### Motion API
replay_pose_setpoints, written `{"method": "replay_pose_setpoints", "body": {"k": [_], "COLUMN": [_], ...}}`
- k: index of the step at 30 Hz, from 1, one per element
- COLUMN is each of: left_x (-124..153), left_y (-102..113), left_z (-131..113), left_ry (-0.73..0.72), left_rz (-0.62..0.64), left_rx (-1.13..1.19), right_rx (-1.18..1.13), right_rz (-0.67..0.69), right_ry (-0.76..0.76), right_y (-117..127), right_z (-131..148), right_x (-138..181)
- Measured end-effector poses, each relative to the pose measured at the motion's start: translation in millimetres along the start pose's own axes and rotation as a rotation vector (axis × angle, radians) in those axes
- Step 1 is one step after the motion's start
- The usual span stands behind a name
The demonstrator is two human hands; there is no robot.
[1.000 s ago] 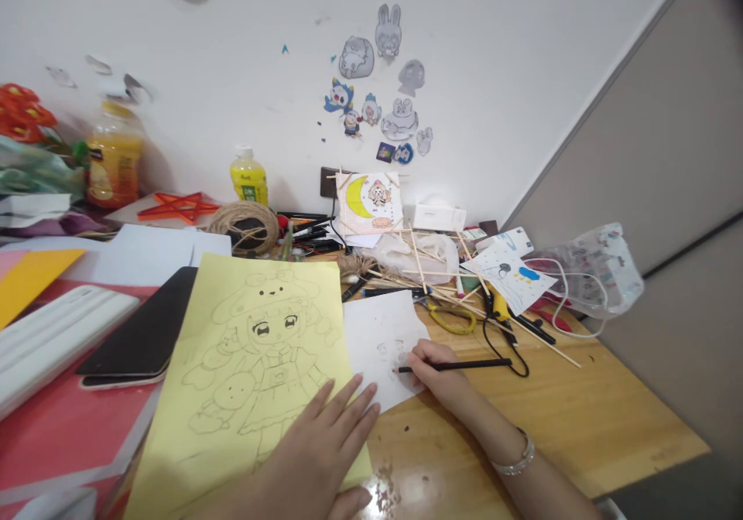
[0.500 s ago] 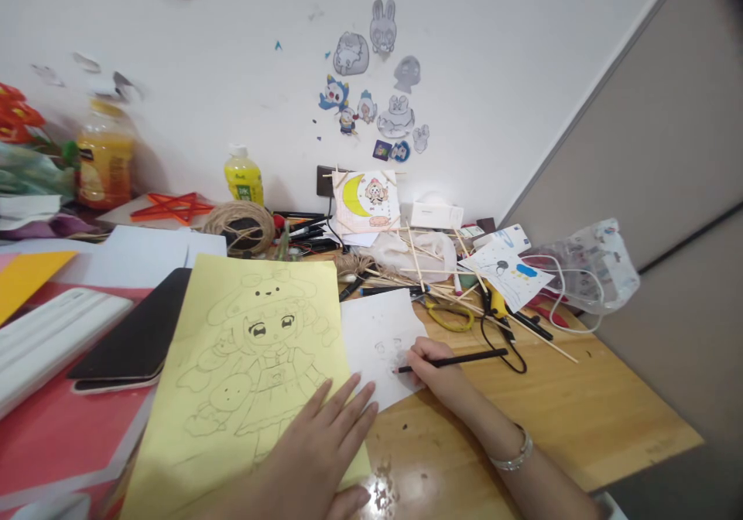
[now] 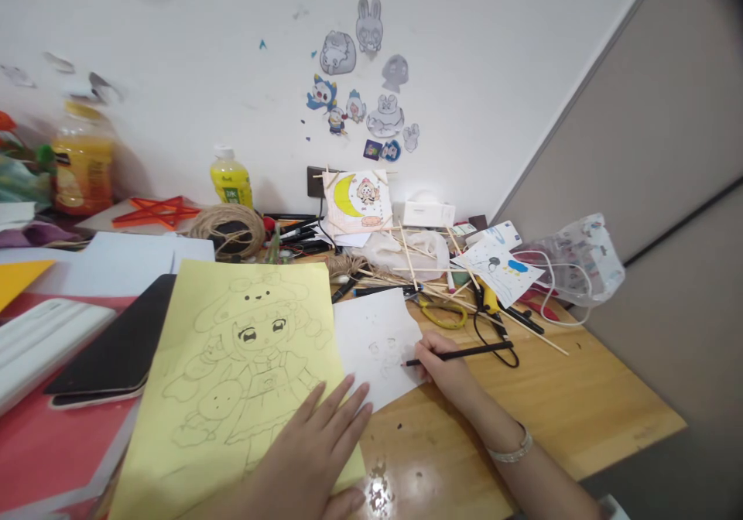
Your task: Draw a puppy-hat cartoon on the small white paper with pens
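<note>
My right hand [image 3: 439,361] pinches a black pencil [image 3: 479,351], its tip at the surface of a small white sheet of paper [image 3: 363,319]. Faint sketch marks, among them two eyes, show on that sheet. My left hand [image 3: 316,435] lies flat with fingers spread, across the lower right of a yellow sheet [image 3: 156,404] and the near edge of the white one. On the yellow sheet is a line drawing of a cartoon girl in a floppy hat and dress. The wrist behind the pencil wears a silver bracelet [image 3: 511,444].
Twine [image 3: 229,230], thin wooden sticks [image 3: 409,253], yellow-handled scissors [image 3: 444,315] and a plastic bag [image 3: 586,261] clutter the back. Two bottles, one yellow-green [image 3: 231,179] and one orange [image 3: 84,164], stand by the wall. A black tablet-like slab [image 3: 116,346] and a white case [image 3: 52,350] lie left.
The view has shifted slightly, so most things sit a little further left. The pencil tip has moved slightly over the white sheet; my left hand stays flat.
</note>
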State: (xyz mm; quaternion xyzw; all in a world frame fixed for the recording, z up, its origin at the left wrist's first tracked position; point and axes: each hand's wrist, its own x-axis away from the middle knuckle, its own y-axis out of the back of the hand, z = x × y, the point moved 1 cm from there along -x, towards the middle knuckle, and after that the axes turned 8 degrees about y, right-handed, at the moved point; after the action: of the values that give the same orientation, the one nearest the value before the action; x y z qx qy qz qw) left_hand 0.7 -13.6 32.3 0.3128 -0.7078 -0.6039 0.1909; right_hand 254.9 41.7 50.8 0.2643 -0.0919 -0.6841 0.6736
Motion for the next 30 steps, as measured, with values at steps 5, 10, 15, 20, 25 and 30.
{"method": "replay_pose_setpoints", "body": {"k": [5,10,15,20,25,30], "left_x": [0.6,0.9,0.1,0.2,0.9,1.2], "left_y": [-4.6,8.7,14.3,14.4,10.5,12.3], "left_z": [-1.5,-10.5,-9.7,-9.0,-12.0,-11.5], "left_ry": [-0.006,0.044,0.037,0.022,0.048,0.048], "left_rz": [-0.008,-0.035,-0.006,0.003,-0.022,-0.030], "left_rx": [-0.015,-0.059,-0.061,-0.088,-0.118,-0.089], "right_rx": [0.038,0.064,0.035,-0.006,-0.014,-0.021], "right_rz": [0.009,0.034,0.017,0.022,0.025,0.028], "right_ry": [0.008,0.018,0.022,0.005,-0.008,-0.019], "right_y": [0.7,0.5,-0.1,-0.8,-0.5,-0.3], "right_z": [0.4,3.0,3.0,3.0,3.1,2.8], "right_x": [-0.4,-0.6,-0.3,-0.3,-0.3,0.2]}}
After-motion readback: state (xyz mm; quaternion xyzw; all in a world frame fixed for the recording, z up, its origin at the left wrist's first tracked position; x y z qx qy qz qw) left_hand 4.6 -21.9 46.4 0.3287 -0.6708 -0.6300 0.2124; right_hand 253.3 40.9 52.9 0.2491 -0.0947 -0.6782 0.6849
